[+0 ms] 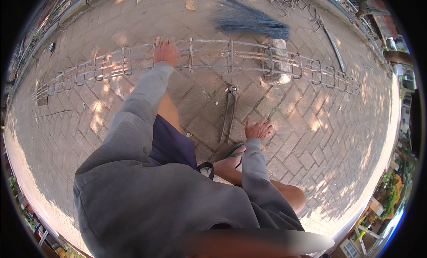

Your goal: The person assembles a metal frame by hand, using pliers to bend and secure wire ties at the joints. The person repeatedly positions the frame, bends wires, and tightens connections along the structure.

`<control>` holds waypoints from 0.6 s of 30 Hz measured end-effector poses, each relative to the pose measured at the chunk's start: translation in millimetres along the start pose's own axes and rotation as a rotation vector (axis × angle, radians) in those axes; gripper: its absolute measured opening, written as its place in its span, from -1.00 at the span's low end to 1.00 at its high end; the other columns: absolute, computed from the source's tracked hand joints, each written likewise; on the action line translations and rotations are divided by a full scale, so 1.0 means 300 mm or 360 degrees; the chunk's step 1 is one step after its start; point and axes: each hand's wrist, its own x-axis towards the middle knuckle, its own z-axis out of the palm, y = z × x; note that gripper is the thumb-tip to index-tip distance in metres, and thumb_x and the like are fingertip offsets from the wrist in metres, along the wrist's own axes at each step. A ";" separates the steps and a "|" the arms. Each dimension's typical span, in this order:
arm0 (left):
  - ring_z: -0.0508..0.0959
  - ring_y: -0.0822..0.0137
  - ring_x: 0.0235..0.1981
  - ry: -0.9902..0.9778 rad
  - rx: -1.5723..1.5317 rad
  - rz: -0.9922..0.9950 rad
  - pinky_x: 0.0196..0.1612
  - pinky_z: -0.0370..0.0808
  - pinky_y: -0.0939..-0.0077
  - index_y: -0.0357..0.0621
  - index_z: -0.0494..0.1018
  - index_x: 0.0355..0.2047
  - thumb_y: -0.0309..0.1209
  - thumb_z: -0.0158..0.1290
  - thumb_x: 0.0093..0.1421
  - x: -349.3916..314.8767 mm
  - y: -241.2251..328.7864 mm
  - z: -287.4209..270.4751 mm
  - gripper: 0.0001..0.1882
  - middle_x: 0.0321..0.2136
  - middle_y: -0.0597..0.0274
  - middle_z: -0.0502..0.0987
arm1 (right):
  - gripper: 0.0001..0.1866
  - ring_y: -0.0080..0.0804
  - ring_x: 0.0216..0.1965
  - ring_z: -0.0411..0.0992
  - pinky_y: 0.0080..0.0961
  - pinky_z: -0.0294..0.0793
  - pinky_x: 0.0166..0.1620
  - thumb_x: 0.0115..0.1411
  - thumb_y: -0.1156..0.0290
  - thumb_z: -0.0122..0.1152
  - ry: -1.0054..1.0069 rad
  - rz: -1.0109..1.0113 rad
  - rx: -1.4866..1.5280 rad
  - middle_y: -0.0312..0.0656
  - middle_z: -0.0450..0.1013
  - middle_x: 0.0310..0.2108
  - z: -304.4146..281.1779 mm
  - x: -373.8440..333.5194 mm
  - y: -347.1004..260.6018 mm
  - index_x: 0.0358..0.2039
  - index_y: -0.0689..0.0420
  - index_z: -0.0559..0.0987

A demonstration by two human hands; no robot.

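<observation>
A long cage of thin steel bars and square stirrups lies across the paving in front of me. My left hand is on its left-middle part, fingers curled over the far bar. Lower and to the right, my right hand hovers over or rests on the pavers, its fingers loosely bent and apart, with nothing visible in them. Between the hands and closer to my right one lie end-cutting pincers, jaws toward the cage, handles toward me. Whether the right fingertips touch the ground I cannot tell.
A pale stone block supports the cage right of centre. Beyond it lies a bundle of blue-grey tie wire. Loose stirrups are piled at the far right, near a straight metal bar. My sandalled foot is behind the pincers.
</observation>
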 end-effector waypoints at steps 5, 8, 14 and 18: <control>0.33 0.04 0.37 -0.0154 -0.0132 -0.0115 0.51 0.08 0.13 -0.18 0.46 0.21 -0.25 -0.08 0.37 -0.005 -0.009 0.016 -0.53 0.23 -0.04 0.48 | 0.05 0.15 0.33 0.25 0.10 0.30 0.30 0.06 -0.19 0.40 -0.0704 -0.0310 0.0064 0.15 0.27 0.32 0.137 -0.196 -0.123 0.40 0.21 0.27; 0.37 0.01 0.33 -0.0001 -0.0208 -0.0069 0.50 0.10 0.11 -0.19 0.48 0.16 -0.25 -0.09 0.37 0.004 -0.006 0.038 -0.55 0.19 -0.05 0.50 | -0.05 0.13 0.28 0.32 0.00 0.41 0.24 0.06 -0.14 0.40 -0.0595 -0.0178 0.0084 0.16 0.39 0.18 0.215 -0.262 -0.181 0.30 0.25 0.37; 0.40 -0.02 0.29 0.0092 -0.0265 0.0003 0.48 0.14 0.11 -0.20 0.50 0.12 -0.23 -0.08 0.37 0.004 -0.020 0.041 -0.57 0.14 -0.06 0.52 | -0.38 0.13 0.10 0.49 -0.10 0.51 0.15 0.05 0.06 0.38 -0.0721 -0.0064 0.0165 0.16 0.49 0.03 0.281 -0.184 -0.104 -0.01 0.27 0.54; 0.41 -0.01 0.28 0.0082 -0.0238 0.0037 0.47 0.16 0.12 -0.21 0.50 0.10 -0.21 -0.06 0.36 -0.001 -0.012 0.022 -0.57 0.14 -0.07 0.52 | -0.56 0.05 -0.04 0.58 -0.12 0.55 0.08 0.10 0.15 0.32 -0.1313 0.0014 0.0918 0.16 0.58 -0.10 0.265 -0.102 -0.006 -0.17 0.26 0.61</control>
